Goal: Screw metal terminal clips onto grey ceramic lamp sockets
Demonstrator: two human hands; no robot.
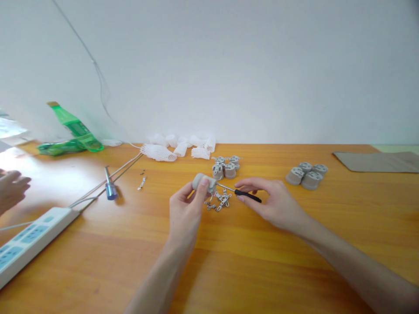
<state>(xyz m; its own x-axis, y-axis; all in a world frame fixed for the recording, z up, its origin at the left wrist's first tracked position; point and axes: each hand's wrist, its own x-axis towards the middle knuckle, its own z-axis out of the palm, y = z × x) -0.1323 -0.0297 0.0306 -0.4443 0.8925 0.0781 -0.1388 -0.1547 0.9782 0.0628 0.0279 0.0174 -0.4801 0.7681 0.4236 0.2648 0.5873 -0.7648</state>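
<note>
My left hand point(185, 209) grips a round grey ceramic lamp socket point(200, 182) between thumb and fingers. My right hand point(271, 203) pinches a small black-handled screwdriver point(247, 196), and its thin metal shaft reaches to the socket. Just below the socket, a small heap of metal terminal pieces point(220, 200) lies on the wooden table point(248, 270). Behind it stands a group of similar sockets with metal parts fitted point(225, 168). Off to the right of my right hand sits a group of several grey sockets point(306, 175).
White foam net sleeves point(159, 152) lie along the wall. Further left are a green plastic bottle point(77, 131), a blue-handled screwdriver point(110, 188), and a white power strip point(32, 242) with cords. Another person's hand point(11, 187) is at the left edge. A brown sheet point(379, 162) lies back right.
</note>
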